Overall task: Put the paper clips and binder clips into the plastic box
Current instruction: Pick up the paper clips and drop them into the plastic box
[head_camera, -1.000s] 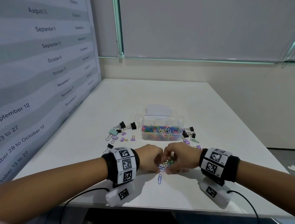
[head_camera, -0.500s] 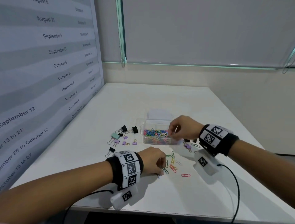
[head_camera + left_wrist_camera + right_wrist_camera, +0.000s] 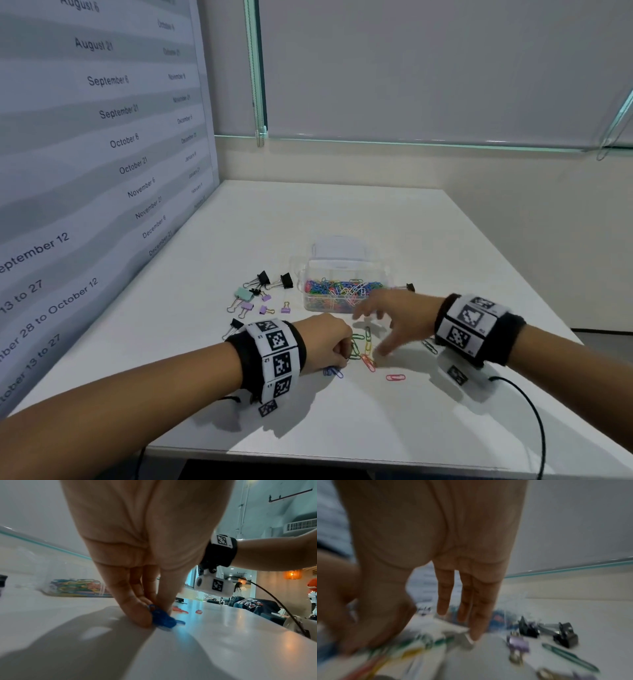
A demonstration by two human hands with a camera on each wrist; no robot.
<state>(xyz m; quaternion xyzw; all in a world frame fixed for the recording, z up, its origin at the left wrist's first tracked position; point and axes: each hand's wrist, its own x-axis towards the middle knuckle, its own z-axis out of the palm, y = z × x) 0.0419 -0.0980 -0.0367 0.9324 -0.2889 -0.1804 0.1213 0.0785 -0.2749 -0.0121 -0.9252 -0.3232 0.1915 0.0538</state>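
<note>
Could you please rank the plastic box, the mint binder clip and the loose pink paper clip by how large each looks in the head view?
1. plastic box, clearly the largest.
2. mint binder clip and pink paper clip look about alike. The paper clip also lies nearer the camera, so I would not rank these two.

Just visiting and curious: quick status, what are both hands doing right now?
Left hand pinches blue paper clips on the table. Right hand open, empty, above loose clips. Plastic box open, part filled. Nothing in the way.
</note>
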